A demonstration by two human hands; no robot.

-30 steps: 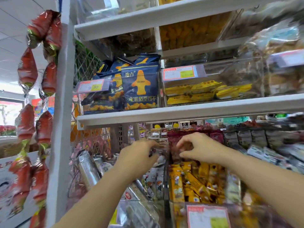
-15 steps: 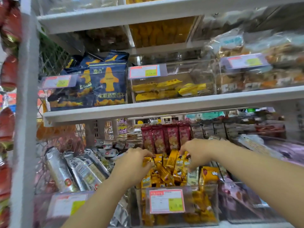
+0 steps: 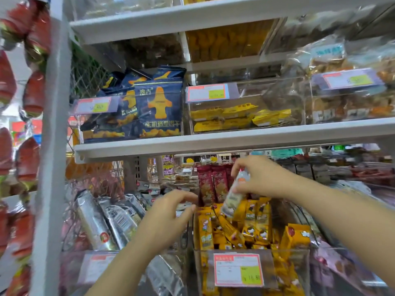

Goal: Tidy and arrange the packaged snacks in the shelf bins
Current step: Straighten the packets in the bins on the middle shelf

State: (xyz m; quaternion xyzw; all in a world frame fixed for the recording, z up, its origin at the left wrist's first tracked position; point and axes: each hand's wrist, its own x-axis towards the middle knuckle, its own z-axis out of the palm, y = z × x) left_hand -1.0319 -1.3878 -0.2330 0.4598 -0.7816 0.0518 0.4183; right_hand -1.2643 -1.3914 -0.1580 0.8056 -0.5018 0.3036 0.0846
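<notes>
A white shelf (image 3: 235,139) is seen across the whole view, with clear bins set side by side above and below its middle board. On the upper level, dark blue bags (image 3: 159,112) are stood upright at the left. Below, nearest the viewer, a clear bin (image 3: 290,272) is filled with yellow packets (image 3: 252,223), most stood on end but several tipped and crossed. A price tag (image 3: 238,270) is fixed to its front wall. Red packets (image 3: 211,184) are ranked upright at the far end of that bin. Silver packets (image 3: 100,221) are leaned in the bin to the left.

The right hand (image 3: 260,178) is held above the far part of the clear bin and is closed around a pale packet (image 3: 232,197), gripped at its upper end. The packet's long axis is nearly upright, tilted so that its lower end points down and left, just over the yellow packets and in front of the red packets. The left hand (image 3: 168,216) is held lower and to the left, over the wall between the silver packets and the clear bin. Its fingers are loosely curled and nothing is seen in them.

The pale packet is judged not to belong among the yellow packets. Its proper place is not shown, and the left hand is the nearer for straightening the tipped ones.
</notes>
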